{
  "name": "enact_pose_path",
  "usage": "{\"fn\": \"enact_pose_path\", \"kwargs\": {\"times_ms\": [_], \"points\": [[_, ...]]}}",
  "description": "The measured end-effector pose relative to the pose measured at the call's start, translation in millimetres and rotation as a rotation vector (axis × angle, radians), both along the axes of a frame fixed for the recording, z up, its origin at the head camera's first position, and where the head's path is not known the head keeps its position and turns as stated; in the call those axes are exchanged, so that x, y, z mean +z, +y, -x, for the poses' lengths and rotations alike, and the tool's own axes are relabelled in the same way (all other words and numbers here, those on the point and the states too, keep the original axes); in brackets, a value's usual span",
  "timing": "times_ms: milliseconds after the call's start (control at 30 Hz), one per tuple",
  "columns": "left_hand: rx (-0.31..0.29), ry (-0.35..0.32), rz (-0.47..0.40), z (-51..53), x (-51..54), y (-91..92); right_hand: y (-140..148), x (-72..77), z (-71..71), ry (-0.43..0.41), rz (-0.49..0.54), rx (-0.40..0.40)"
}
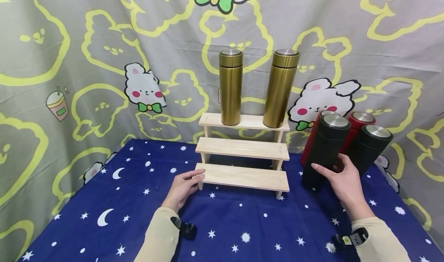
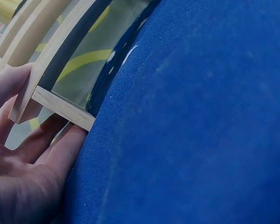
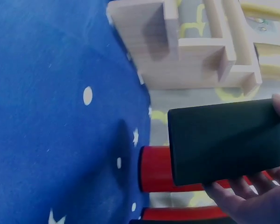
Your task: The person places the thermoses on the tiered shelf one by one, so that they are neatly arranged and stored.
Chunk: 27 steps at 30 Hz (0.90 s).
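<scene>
My left hand (image 1: 181, 189) holds the left end of the lowest step of a three-tier wooden display stand (image 1: 239, 176). In the left wrist view the thumb lies on the step's end and the fingers are by its leg (image 2: 63, 107). My right hand (image 1: 348, 183) grips a dark thermos bottle (image 1: 326, 146) with a silver-topped lid, thumb on one side and fingers on the other. From the right wrist view, this bottle (image 3: 224, 140) appears raised off the cloth. Two gold thermos bottles (image 1: 231, 88) (image 1: 281, 90) stand on the top step.
Behind the gripped bottle stand two red thermos bottles (image 1: 360, 121) and, to its right, another dark one (image 1: 372, 146). A blue star-and-moon cloth (image 1: 138, 204) covers the table. A grey curtain (image 1: 187, 34) with cartoon prints hangs close behind the stand.
</scene>
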<state>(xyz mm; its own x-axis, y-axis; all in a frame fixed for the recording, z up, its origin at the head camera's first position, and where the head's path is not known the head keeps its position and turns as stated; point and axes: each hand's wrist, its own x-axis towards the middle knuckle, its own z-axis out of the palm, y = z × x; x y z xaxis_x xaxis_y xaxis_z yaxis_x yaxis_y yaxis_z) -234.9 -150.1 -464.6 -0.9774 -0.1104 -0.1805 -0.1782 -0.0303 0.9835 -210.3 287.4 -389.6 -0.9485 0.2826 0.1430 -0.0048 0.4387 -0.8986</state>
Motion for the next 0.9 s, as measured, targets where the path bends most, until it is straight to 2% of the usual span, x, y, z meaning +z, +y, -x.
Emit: {"fn": "enact_pose_path", "kwargs": {"times_ms": [467, 700, 900], "points": [[-0.011, 0.013, -0.009, 1.4, 0.6, 1.3, -14, 21.8, -12.5, 0.005, -0.028, 0.019], [-0.006, 0.005, -0.005, 0.2, -0.6, 0.4, -27, 37.2, -21.0, 0.028, -0.034, 0.08], [-0.009, 0.006, -0.005, -0.4, -0.5, 0.1, -39, 49.0, -24.4, 0.079, -0.085, 0.12]]}}
